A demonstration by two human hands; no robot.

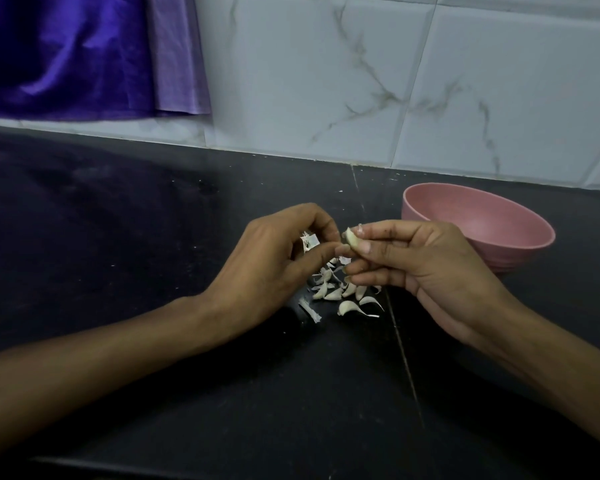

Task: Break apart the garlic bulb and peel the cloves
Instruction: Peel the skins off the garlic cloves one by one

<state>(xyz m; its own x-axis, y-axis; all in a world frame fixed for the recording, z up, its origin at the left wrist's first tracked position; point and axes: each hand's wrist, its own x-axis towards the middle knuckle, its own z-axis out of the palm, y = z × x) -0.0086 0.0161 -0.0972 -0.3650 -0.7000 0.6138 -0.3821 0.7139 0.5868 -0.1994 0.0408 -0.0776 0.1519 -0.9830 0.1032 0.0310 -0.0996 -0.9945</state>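
My right hand (413,265) pinches a pale garlic clove (353,239) between thumb and forefinger, above the dark counter. My left hand (271,268) is close beside it, its fingertips curled in and touching the clove's left end. A scrap of white skin (309,242) shows under the left fingers. Below both hands lies a small heap of loose garlic cloves and peel bits (340,292) on the counter. Whether the held clove is fully peeled is unclear.
A pink bowl (520,244) stands on the black counter (153,220) just right of my right hand, near the marbled tile wall (395,81). Purple cloth (84,53) hangs at the upper left. A counter seam (400,344) runs down past the heap.
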